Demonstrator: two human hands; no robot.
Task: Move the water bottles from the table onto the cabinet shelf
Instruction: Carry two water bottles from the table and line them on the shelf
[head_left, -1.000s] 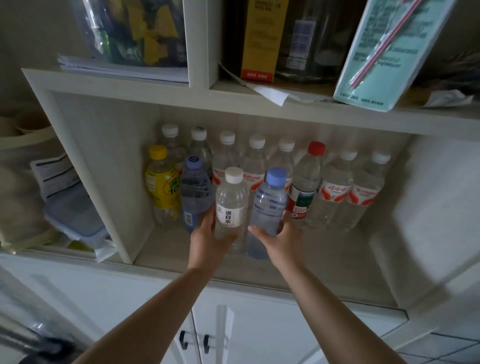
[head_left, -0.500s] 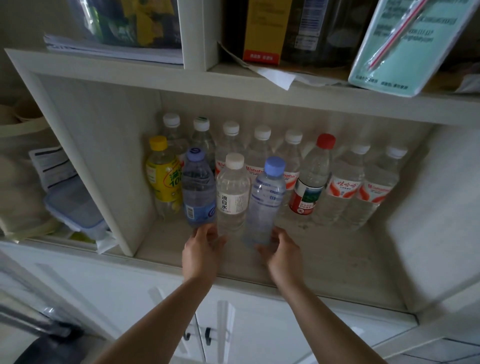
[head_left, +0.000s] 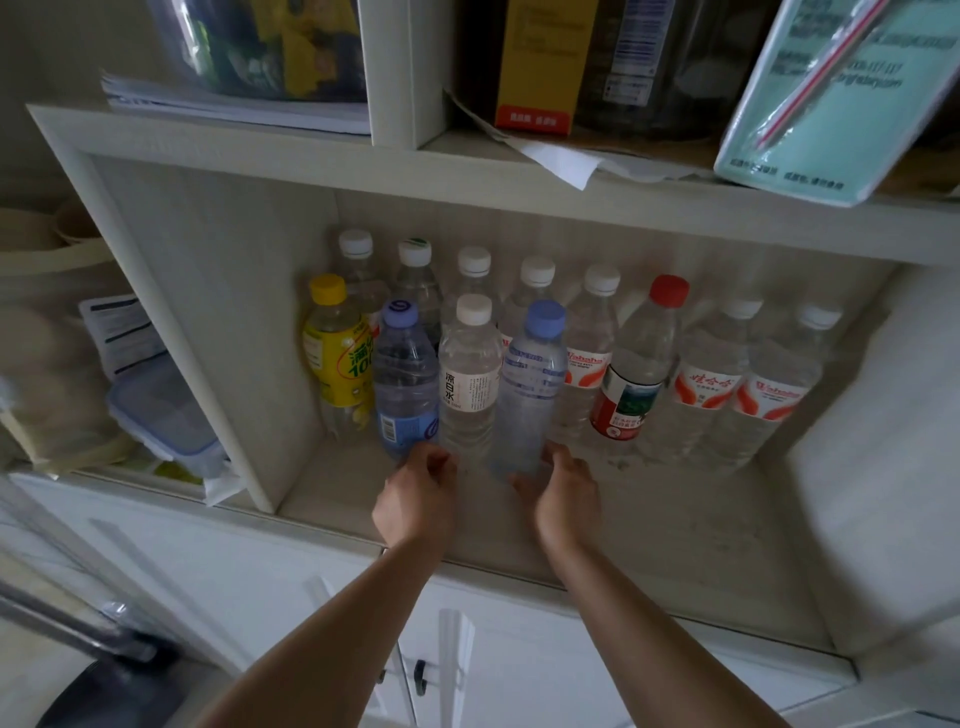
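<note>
Placing step: setting two bottles on the cabinet shelf (head_left: 649, 525), front row; judged at or near release.
Left hand (head_left: 415, 499): at base of white-capped bottle (head_left: 467, 384), fingers curled loosely; contact with the bottle not certain, grip could not be told.
Right hand (head_left: 563, 499): at base of blue-capped bottle (head_left: 532, 384), fingers curled near its foot; clamped or just touching could not be told.
Position of the pair: upright on the shelf floor, side by side and touching or nearly so, in front of the back row (head_left: 537, 280) of white-capped bottles.
Neighbours: lilac-capped bottle (head_left: 404, 384) just beside the white-capped one on its left; yellow-labelled bottle (head_left: 337, 364) beyond that, against the shelf's side wall; red-capped bottle (head_left: 639, 374) and two red-labelled bottles to the right.
Look of the white-capped bottle: clear, ribbed lower body, pale label with dark vertical characters, appeared full.
Look of the blue-capped bottle: clear with bluish tint, faint printed label, tapered waist, appeared full.
Next move called for: letting go cleanly without tipping either bottle, drawing both hands straight back, then returning for more; table not in view, so remaining count unknown.
Risk: narrow bases, tight packing; a nudge could topple neighbours.
Free shelf space: front right.
</note>
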